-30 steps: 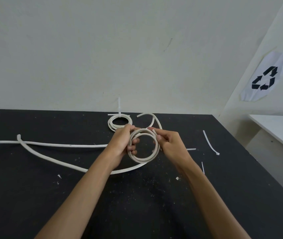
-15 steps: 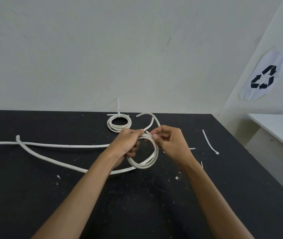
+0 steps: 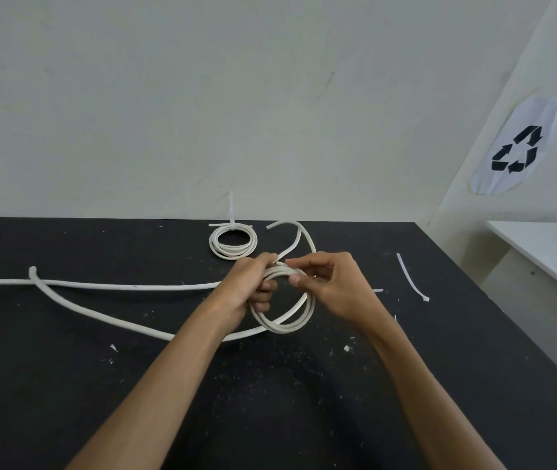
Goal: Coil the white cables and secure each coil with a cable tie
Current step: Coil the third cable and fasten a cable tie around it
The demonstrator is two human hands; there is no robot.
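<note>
Nearest, both forearms reach over the black tabletop (image 3: 67,385) to a half-made coil (image 3: 282,310) held just above it. The left hand (image 3: 250,286) grips the coil's left side with its fingers curled round the loops, while the right hand (image 3: 331,283) pinches the top strands between thumb and forefinger. The step in hand looks like coiling; a long tail of white cable (image 3: 107,317) trails left across the tabletop, so the next move calls for drawing that slack into another loop. A loose cable tie (image 3: 411,278) waits to the right. Farther back lies a finished coil (image 3: 233,240), already tied.
</note>
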